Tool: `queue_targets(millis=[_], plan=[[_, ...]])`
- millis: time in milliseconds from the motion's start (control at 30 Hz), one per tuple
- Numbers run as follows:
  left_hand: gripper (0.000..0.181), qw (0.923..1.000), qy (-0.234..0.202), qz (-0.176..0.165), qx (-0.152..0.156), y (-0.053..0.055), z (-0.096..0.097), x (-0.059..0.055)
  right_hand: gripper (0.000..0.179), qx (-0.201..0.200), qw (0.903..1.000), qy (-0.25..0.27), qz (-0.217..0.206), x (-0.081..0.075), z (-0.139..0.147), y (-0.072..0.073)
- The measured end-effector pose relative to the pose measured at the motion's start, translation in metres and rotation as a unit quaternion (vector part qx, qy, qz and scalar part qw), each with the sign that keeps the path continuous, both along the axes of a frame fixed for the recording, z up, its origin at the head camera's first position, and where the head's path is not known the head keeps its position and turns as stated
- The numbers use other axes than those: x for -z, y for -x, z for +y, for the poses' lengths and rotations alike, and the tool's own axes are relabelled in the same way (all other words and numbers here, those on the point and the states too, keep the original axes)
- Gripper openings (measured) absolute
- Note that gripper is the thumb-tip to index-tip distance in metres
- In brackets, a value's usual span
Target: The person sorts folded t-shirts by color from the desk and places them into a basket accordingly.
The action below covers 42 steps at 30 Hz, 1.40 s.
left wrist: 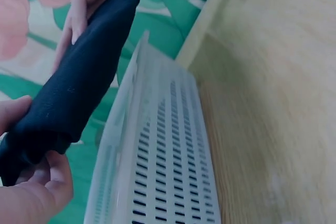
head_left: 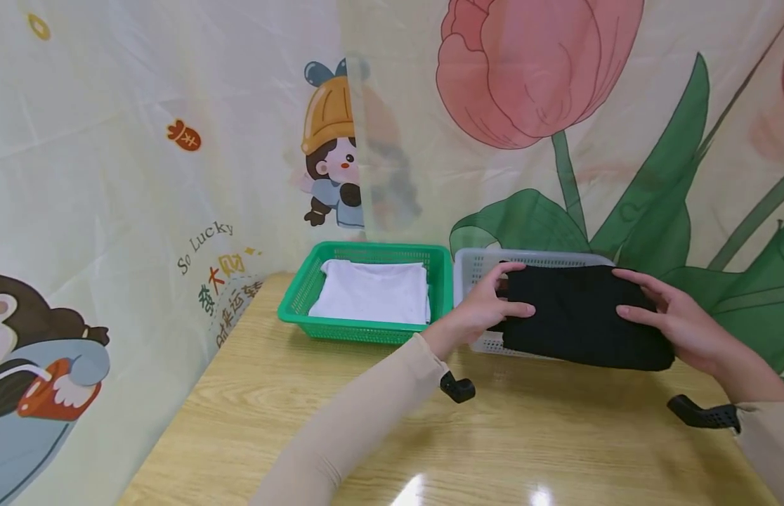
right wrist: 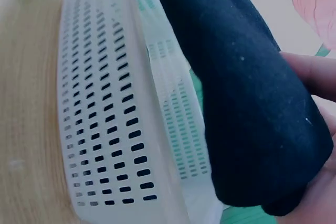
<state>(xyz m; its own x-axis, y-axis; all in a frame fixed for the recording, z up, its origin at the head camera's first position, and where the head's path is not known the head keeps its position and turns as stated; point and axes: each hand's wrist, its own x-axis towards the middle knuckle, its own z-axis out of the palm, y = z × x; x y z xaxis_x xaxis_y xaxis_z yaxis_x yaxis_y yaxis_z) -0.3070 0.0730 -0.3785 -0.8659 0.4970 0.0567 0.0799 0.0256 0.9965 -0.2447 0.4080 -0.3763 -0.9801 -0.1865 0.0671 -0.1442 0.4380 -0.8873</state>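
A folded black cloth [head_left: 575,316] is held up between both hands, above and partly in front of a white perforated basket [head_left: 477,263]. My left hand [head_left: 480,306] grips its left end, thumb on the near face. On the right end, my right hand [head_left: 689,327] holds it the same way. The left wrist view shows the cloth [left wrist: 79,72] as a thick folded bundle over the rim of the basket [left wrist: 163,156]. Seen from the right wrist, the cloth [right wrist: 252,93] hangs apart from the basket's slotted wall [right wrist: 105,108]. The cloth hides most of the basket's inside.
Left of the white basket stands a green basket [head_left: 294,299] with a folded white cloth [head_left: 369,292] in it. Both baskets sit at the back of a wooden table [head_left: 379,422], against a printed curtain [head_left: 253,140]. A black wrist mount [head_left: 458,386] juts from the left sleeve.
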Motion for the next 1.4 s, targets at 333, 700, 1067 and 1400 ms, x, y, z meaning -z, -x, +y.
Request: queue_targets(millis=[333, 700, 1067, 1400], plan=[[0.072, 0.9988, -0.018, 0.005, -0.046, 0.031, 0.012, 0.005, 0.074, 0.020, 0.9991, 0.030, -0.023, 0.000, -0.002, 0.043], [0.074, 0.9966, -0.001, -0.003, -0.082, 0.057, 0.018, 0.020, 0.079, 0.026, 0.9981, 0.029, -0.047, 0.016, 0.001, 0.077], [0.074, 0.9925, 0.044, 0.007, -0.114, 0.065, 0.024, 0.028, 0.083, 0.039, 0.9981, 0.010, -0.048, 0.038, -0.003, 0.095], [0.073, 0.9891, 0.075, 0.015, -0.125, 0.067, 0.028, 0.040, 0.087, 0.039, 0.9982, -0.017, -0.042, 0.047, -0.002, 0.097]])
